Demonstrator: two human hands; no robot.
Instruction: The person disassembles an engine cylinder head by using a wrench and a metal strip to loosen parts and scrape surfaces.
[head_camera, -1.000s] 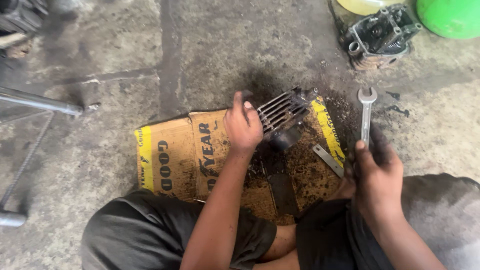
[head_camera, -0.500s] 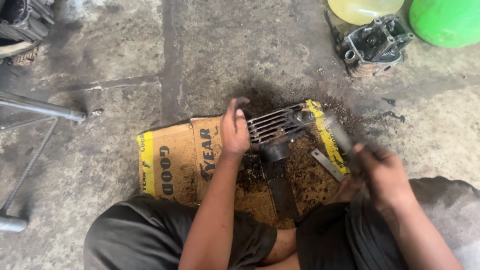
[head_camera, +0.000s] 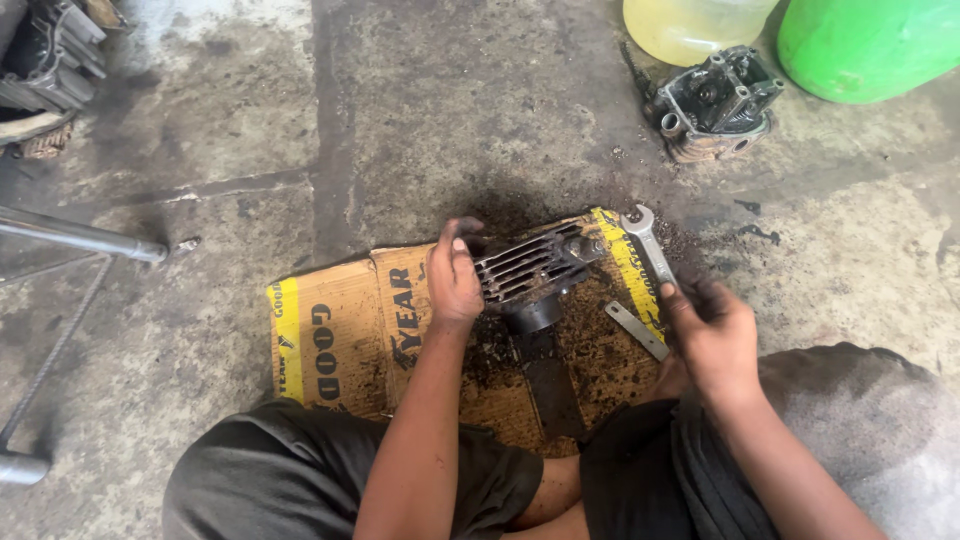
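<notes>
Head view | my left hand (head_camera: 453, 275) is gripping the finned cylinder (head_camera: 530, 268) on the cardboard (head_camera: 340, 340) | my right hand (head_camera: 712, 335) is grasping the spanner (head_camera: 650, 250) | step: I am working the cylinder's end | next likely needs the spanner head seated squarely.

Grimy engine head (head_camera: 715, 100) is sitting at 1 o'clock on the concrete floor (head_camera: 240, 120). Yellow container (head_camera: 690, 25) and green container (head_camera: 870, 45) are standing just behind it, at 12–1. Metal tube frame (head_camera: 75, 237) is lying at 9. Dark engine part (head_camera: 40, 70) is showing at 10–11.
</notes>
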